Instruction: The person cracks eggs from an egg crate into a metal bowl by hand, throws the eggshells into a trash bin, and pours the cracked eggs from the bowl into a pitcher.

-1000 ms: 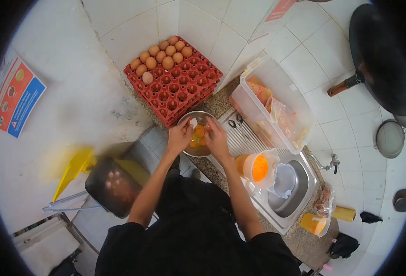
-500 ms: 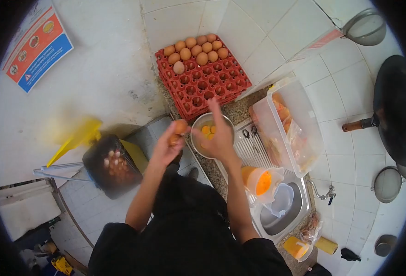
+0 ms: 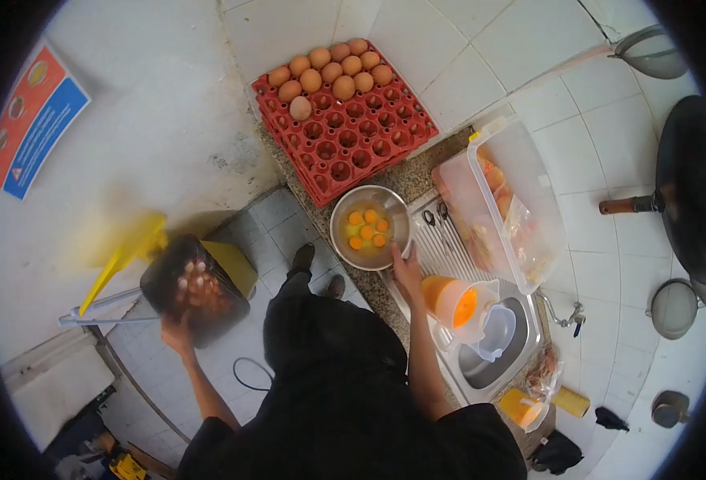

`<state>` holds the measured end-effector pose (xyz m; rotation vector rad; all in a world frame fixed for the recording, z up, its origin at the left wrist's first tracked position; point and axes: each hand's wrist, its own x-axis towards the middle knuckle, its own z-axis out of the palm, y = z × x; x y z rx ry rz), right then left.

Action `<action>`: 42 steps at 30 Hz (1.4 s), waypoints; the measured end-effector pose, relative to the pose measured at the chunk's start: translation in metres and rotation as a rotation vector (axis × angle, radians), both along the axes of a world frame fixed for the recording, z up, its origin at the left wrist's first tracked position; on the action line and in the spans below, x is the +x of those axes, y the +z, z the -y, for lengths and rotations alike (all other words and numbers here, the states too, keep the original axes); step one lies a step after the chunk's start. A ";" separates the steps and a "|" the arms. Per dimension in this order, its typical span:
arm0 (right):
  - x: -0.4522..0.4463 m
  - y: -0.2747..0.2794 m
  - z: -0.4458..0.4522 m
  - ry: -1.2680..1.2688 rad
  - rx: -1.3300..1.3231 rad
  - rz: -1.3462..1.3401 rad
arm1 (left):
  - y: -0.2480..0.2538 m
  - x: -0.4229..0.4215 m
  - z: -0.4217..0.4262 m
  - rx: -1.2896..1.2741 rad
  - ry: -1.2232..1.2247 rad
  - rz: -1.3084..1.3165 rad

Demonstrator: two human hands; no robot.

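Note:
A metal bowl (image 3: pixel 397 212) holding several raw yolks and egg white stands on the counter. My right hand (image 3: pixel 406 276) is closed on the near right side of its rim. Far to the left, my left hand (image 3: pixel 177 332) is at the near edge of a black-lined bin (image 3: pixel 161 276) with several eggshells (image 3: pixel 201 288) inside. The fingers of that hand are blurred, and whether they hold anything is unclear. Behind the bowl, whole brown eggs (image 3: pixel 311 80) sit in the far rows of a stacked red egg tray (image 3: pixel 305 148).
A clear plastic tub (image 3: pixel 549 208) stands right of the bowl, beside scissors (image 3: pixel 430 218) on the ribbed drainboard (image 3: pixel 449 252). A jug of orange liquid (image 3: pixel 446 300) stands by the sink (image 3: pixel 481 376). The bin's yellow lid (image 3: pixel 125 256) is raised. A pan (image 3: pixel 689 192) hangs at right.
My left hand, with brown shells in it before, has moved from beside the bowl down left to the bin. My right hand has dropped from over the bowl to its rim.

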<state>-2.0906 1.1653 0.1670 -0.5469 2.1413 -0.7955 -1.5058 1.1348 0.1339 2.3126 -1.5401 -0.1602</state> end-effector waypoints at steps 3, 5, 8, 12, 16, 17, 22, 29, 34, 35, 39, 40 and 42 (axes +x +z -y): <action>0.003 -0.016 -0.003 -0.130 -0.284 0.485 | -0.033 -0.028 0.010 -0.014 -0.075 -0.199; 0.006 -0.018 -0.004 -0.162 -0.320 0.411 | -0.034 -0.070 0.035 -0.088 -0.256 -0.285; 0.014 0.004 -0.013 -0.216 -0.346 0.291 | -0.043 -0.108 0.071 -0.095 -0.437 -0.359; 0.026 0.065 -0.026 -0.346 -0.342 0.267 | 0.010 -0.180 0.119 0.029 -0.424 -0.590; 0.028 0.128 -0.058 -0.474 -0.398 0.239 | -0.005 -0.189 0.162 0.013 -0.602 -0.473; 0.027 0.144 -0.067 -0.493 -0.403 0.236 | -0.001 -0.197 0.171 0.048 -0.625 -0.431; 0.020 0.224 -0.118 -0.687 -0.359 0.009 | 0.001 -0.218 0.200 0.006 -0.726 -0.470; 0.016 0.260 -0.179 -0.823 -0.219 -0.396 | -0.001 -0.241 0.228 0.161 -0.624 -0.552; 0.006 0.232 -0.221 -0.789 0.072 -0.822 | 0.031 -0.257 0.230 0.209 -0.494 -0.732; 0.006 0.231 -0.220 -0.776 0.092 -0.898 | 0.036 -0.260 0.230 0.204 -0.483 -0.745; 0.012 0.226 -0.200 -0.747 0.114 -1.071 | 0.053 -0.264 0.233 0.227 -0.505 -0.843; 0.015 0.222 -0.195 -0.728 0.125 -1.124 | 0.048 -0.259 0.237 0.212 -0.514 -0.856; 0.018 0.218 -0.186 -0.714 0.144 -1.167 | 0.049 -0.258 0.239 0.193 -0.523 -0.848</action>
